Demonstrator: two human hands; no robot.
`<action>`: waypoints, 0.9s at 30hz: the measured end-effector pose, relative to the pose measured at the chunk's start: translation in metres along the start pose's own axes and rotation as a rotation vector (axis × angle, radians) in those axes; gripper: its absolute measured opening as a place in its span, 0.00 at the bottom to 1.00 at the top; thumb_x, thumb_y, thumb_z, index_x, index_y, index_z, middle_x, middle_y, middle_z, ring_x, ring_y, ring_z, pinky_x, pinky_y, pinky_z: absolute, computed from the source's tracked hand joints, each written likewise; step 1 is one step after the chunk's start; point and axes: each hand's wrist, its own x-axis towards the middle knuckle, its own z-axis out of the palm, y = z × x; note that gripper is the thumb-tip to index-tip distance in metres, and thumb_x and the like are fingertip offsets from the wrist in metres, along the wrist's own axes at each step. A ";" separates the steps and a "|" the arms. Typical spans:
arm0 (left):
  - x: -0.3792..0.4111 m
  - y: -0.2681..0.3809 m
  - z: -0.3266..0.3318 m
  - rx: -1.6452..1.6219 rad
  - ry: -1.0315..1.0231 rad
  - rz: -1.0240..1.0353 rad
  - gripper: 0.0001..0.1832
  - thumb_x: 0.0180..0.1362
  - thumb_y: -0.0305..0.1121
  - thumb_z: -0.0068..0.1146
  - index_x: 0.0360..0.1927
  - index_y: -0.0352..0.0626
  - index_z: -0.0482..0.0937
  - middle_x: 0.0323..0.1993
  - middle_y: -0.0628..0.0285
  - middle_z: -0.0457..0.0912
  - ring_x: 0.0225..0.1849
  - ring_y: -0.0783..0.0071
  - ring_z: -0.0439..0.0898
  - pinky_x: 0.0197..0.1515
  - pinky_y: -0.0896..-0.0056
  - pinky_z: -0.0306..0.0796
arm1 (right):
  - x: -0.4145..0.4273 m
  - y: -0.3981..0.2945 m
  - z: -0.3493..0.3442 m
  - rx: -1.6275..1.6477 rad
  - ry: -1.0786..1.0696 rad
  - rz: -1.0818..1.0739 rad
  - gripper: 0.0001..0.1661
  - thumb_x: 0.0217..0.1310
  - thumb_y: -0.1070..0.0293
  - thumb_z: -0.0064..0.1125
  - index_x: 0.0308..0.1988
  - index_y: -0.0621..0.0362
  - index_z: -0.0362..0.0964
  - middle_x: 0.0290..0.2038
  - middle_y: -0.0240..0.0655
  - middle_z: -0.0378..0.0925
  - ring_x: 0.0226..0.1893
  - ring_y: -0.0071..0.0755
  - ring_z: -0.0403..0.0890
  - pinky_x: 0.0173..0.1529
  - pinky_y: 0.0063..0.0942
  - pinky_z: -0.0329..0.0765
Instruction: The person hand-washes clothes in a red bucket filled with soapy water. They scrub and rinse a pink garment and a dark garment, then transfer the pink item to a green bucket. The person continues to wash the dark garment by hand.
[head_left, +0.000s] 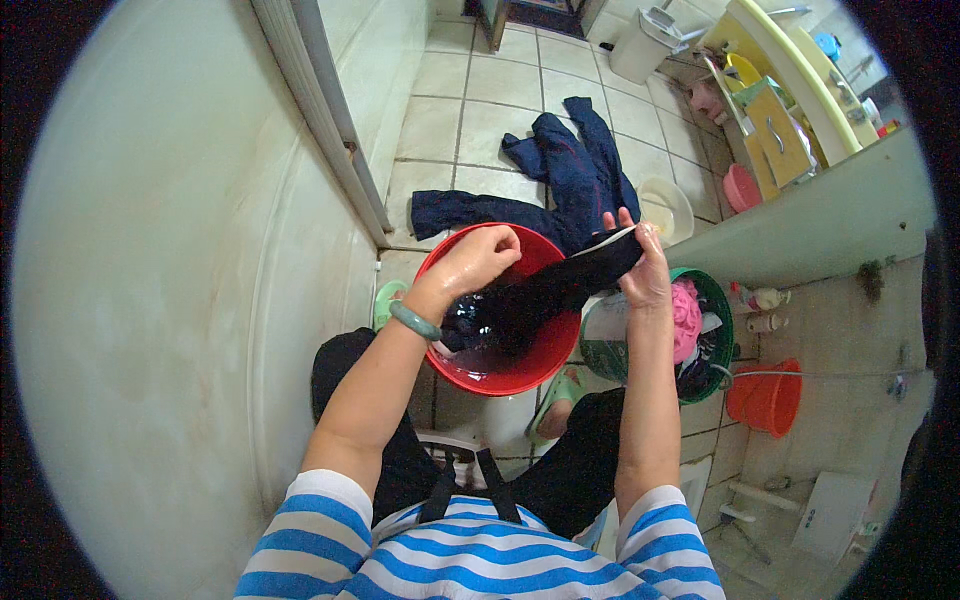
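Before me stands a red bucket with dark water and a soaked black garment in it. My right hand, to the right of the bucket, grips one end of this garment by a pale edge and holds it above the rim. The cloth slopes down from there into the bucket. My left hand is over the far left part of the bucket, wet, with its fingers curled. Whether it pinches any cloth is hidden. A green bangle circles the left wrist.
Dark blue clothing lies on the tiled floor beyond the bucket, beside a whitish basin. At the right, a green bucket holds a pink mesh bath puff and dark cloth. An orange-red bucket stands farther right. A wall bounds the left side.
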 end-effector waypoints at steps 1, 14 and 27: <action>0.002 -0.008 0.008 0.012 -0.006 -0.008 0.08 0.54 0.31 0.49 0.34 0.37 0.75 0.29 0.59 0.77 0.33 0.73 0.75 0.40 0.72 0.68 | 0.001 0.003 0.007 -0.010 -0.029 0.024 0.05 0.58 0.70 0.54 0.33 0.51 0.64 0.48 0.40 0.71 0.53 0.49 0.70 0.51 0.53 0.72; -0.002 -0.024 0.066 0.266 0.079 0.130 0.07 0.52 0.29 0.54 0.33 0.37 0.71 0.31 0.55 0.77 0.36 0.63 0.77 0.41 0.67 0.69 | -0.004 0.008 0.027 0.087 -0.039 0.064 0.05 0.56 0.71 0.54 0.32 0.51 0.65 0.47 0.40 0.70 0.51 0.46 0.71 0.53 0.57 0.70; 0.009 -0.038 0.071 0.012 0.195 0.053 0.12 0.57 0.33 0.47 0.40 0.38 0.75 0.36 0.52 0.79 0.40 0.57 0.78 0.44 0.64 0.69 | -0.003 0.009 0.029 0.147 -0.038 0.137 0.05 0.55 0.73 0.54 0.29 0.52 0.65 0.45 0.38 0.72 0.50 0.44 0.72 0.53 0.55 0.70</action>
